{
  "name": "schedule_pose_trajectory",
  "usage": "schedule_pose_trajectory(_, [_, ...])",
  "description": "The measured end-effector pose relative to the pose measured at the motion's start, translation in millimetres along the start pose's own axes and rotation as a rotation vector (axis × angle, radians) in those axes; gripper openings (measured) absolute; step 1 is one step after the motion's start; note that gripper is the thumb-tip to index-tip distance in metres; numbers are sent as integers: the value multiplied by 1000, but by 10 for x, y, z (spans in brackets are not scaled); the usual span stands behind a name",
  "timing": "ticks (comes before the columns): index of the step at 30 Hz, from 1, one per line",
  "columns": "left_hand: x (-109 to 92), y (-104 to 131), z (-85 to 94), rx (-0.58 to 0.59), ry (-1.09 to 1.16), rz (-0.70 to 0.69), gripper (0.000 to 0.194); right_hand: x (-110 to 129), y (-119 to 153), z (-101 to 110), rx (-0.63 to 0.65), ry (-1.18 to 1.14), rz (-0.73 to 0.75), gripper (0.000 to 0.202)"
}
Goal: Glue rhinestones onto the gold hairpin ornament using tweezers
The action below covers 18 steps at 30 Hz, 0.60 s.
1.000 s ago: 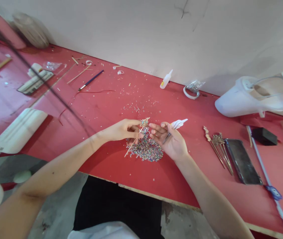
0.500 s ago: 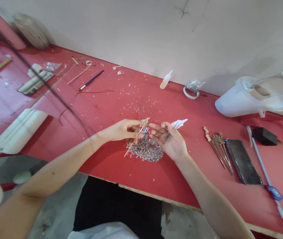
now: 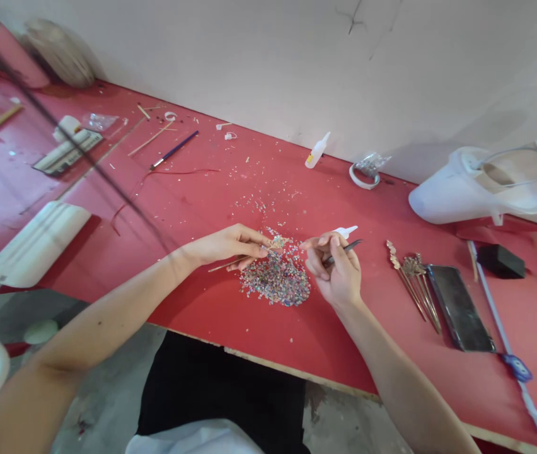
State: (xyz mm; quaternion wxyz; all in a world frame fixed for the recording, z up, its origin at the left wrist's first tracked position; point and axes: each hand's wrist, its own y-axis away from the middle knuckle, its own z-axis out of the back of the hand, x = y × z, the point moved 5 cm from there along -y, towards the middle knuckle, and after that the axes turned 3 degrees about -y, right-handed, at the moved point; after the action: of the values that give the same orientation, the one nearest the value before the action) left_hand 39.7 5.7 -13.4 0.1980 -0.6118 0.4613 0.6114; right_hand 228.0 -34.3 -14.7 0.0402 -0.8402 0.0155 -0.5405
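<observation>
My left hand [image 3: 240, 244] is closed, pinching a thin hair stick. The hair stick's decorated head [image 3: 278, 242] shows small coloured chips and sticks out past the fingertips towards the right, while its shaft runs out to the lower left. My right hand [image 3: 337, 270] is curled around dark tweezers [image 3: 346, 250], which point up and to the right, away from the hair stick. Below and between the hands lies a pile of multicoloured small chips [image 3: 278, 284]. Just behind the right hand, a white nozzle [image 3: 348, 231] shows, its lower part hidden.
A small glue bottle [image 3: 317, 150] and a tape ring [image 3: 363, 176] are near the wall. To the right lie metal hairpins [image 3: 410, 277], a phone [image 3: 460, 308] and a black block [image 3: 502, 260]. A brush [image 3: 174, 150] and a white power-strip-like box [image 3: 36, 244] are left.
The left hand has turned the hair stick so its shaft lies flatter, pointing left. My right hand has drawn slightly away and its fingers have curled, with the tweezers now tipped up to the right.
</observation>
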Motion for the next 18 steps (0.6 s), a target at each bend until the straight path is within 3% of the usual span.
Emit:
schedule_pose_trajectory(10, [64, 47, -75, 257, 27, 89, 33, -82, 15, -34, 11, 33, -144, 20])
schedule_pose_trajectory(18, [45, 60, -65, 299, 34, 92, 32, -121, 43, -53, 57, 81, -136, 23])
